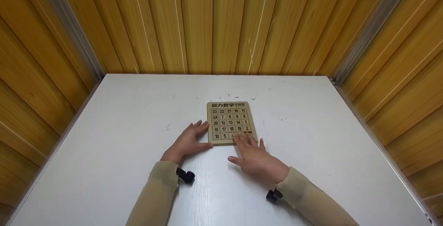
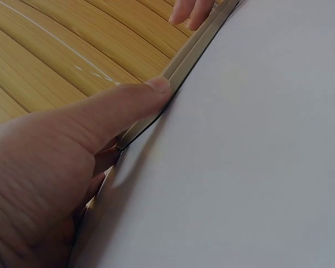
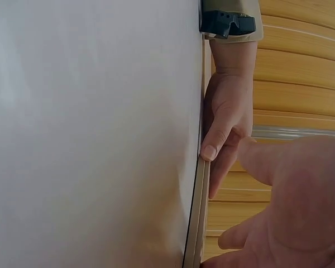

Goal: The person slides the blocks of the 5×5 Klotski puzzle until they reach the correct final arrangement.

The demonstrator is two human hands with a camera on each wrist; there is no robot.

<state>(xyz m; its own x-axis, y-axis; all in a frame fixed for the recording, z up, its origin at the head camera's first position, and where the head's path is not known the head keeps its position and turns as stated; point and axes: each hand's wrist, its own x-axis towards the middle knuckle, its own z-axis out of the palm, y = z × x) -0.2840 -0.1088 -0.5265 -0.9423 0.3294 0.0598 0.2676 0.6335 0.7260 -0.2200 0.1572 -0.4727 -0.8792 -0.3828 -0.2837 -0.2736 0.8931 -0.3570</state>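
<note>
A wooden number sliding puzzle lies flat on the white table, its numbered tiles in rows under a printed heading. My left hand holds its near left corner, the thumb against the near edge and the fingers along the left side. In the left wrist view, the thumb presses on the puzzle's edge. My right hand reaches over the near right part, straight fingers touching the tiles and covering some in the bottom row. A dark reddish gap shows below tile 2. The right wrist view shows the right palm beside the puzzle's edge.
The white table extends around the puzzle, with small dark marks beyond its far edge. Yellow wood-patterned panels stand behind and at both sides. Each wrist carries a small black camera, such as the left one.
</note>
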